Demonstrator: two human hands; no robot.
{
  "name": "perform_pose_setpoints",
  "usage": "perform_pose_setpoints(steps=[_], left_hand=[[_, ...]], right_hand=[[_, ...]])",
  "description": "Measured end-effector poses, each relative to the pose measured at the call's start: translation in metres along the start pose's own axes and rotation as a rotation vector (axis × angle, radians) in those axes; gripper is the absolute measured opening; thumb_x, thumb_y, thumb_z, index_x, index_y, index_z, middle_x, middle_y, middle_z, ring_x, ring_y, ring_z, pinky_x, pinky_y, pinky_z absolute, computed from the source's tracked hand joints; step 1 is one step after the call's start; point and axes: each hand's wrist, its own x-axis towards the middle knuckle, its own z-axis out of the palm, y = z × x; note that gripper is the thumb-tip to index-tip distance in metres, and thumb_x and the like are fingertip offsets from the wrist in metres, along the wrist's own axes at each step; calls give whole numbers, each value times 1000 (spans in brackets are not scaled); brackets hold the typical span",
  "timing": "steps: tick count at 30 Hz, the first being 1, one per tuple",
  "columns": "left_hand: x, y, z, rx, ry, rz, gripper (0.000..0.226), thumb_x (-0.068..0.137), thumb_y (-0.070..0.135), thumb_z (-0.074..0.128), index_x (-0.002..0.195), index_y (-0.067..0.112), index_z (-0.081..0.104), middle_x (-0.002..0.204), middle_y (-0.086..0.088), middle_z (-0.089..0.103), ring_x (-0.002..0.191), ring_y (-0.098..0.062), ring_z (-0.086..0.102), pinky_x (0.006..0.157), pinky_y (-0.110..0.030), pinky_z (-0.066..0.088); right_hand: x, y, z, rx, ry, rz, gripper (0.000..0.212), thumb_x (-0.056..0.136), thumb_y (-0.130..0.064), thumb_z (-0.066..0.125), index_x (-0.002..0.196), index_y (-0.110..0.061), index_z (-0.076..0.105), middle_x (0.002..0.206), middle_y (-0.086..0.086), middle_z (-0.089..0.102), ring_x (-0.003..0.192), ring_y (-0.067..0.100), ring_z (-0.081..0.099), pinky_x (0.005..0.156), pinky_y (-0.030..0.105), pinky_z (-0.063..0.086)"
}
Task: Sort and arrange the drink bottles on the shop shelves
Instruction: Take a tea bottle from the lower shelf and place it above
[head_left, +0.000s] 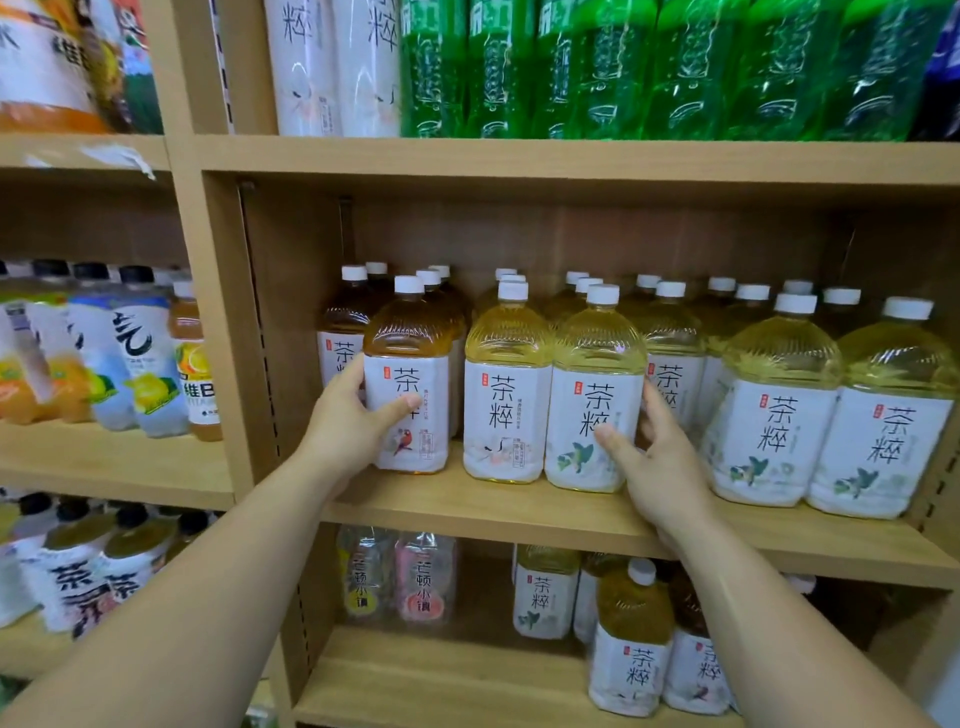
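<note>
Rows of white-capped tea bottles with white labels stand on the middle wooden shelf. My left hand grips the amber tea bottle at the front left, thumb across its label and fingers behind its left side. My right hand holds the pale yellow tea bottle, thumb on the label's lower right and fingers round its right side. Another pale yellow bottle stands between the two held ones. Both held bottles are upright on the shelf.
More pale tea bottles fill the shelf to the right. Green bottles line the shelf above. Smaller tea bottles stand on the shelf below. The left bay holds mixed drinks. A wooden upright divides the bays.
</note>
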Motion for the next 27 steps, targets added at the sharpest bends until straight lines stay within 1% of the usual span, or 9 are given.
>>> perform_pose_setpoints(steps=[2,4,9,12,15,17,20,23,27], left_hand=[[1,-4,4,5,25,-2,42,91,28,74,128,34,56,122,13,66,111,-8,63,84,-35,60],[1,-7,7,16,55,-3,44,91,30,74,130,34,55,126,12,65,113,-10,61,89,-41,60],[-2,-7,21,33,56,21,38,93,32,72,127,35,55,116,19,63,102,1,57,78,-25,56],[-6,-5,30,47,96,24,39,95,34,69,130,31,53,116,18,64,95,6,57,74,-17,50],[-13,-5,35,72,134,21,44,97,36,65,138,29,49,122,15,64,95,4,58,65,-11,42],[-17,-9,38,103,142,29,46,98,37,63,140,31,45,125,14,64,104,-2,60,71,-13,43],[-21,-19,41,174,138,22,57,98,36,64,147,32,36,136,9,61,122,-12,59,94,-33,54],[-25,-20,40,204,109,-18,69,97,34,65,155,30,27,143,7,56,130,-14,56,100,-40,54],[-42,-18,30,229,133,18,75,96,37,66,158,31,24,154,6,47,141,-15,43,114,-43,41]], right_hand=[[-1,-1,4,-28,28,-5,64,96,-34,66,148,-53,34,140,-16,57,127,10,54,94,37,56],[-1,1,5,-83,56,-15,66,93,-42,66,148,-54,32,141,-13,53,129,15,52,98,48,55],[-2,-1,8,-147,70,-29,67,96,-43,62,152,-48,27,142,-9,50,131,19,49,103,52,50],[-1,-1,9,-165,74,-20,70,98,-40,61,157,-42,24,144,-4,47,132,19,47,108,42,44],[-4,-1,12,-171,75,-7,70,100,-38,58,158,-38,20,148,0,45,134,19,45,103,33,37],[-7,-3,15,-160,81,-1,68,101,-36,57,159,-35,21,149,1,45,135,20,45,103,31,37],[-10,-4,19,-143,96,-9,65,102,-34,56,158,-31,22,146,2,48,133,20,47,101,29,37],[-10,-2,19,-129,110,-6,65,102,-35,56,158,-31,23,147,2,48,134,22,48,102,30,38],[-29,-12,31,-123,222,-3,82,99,-43,58,161,-30,7,167,-1,15,150,25,27,117,39,31]])
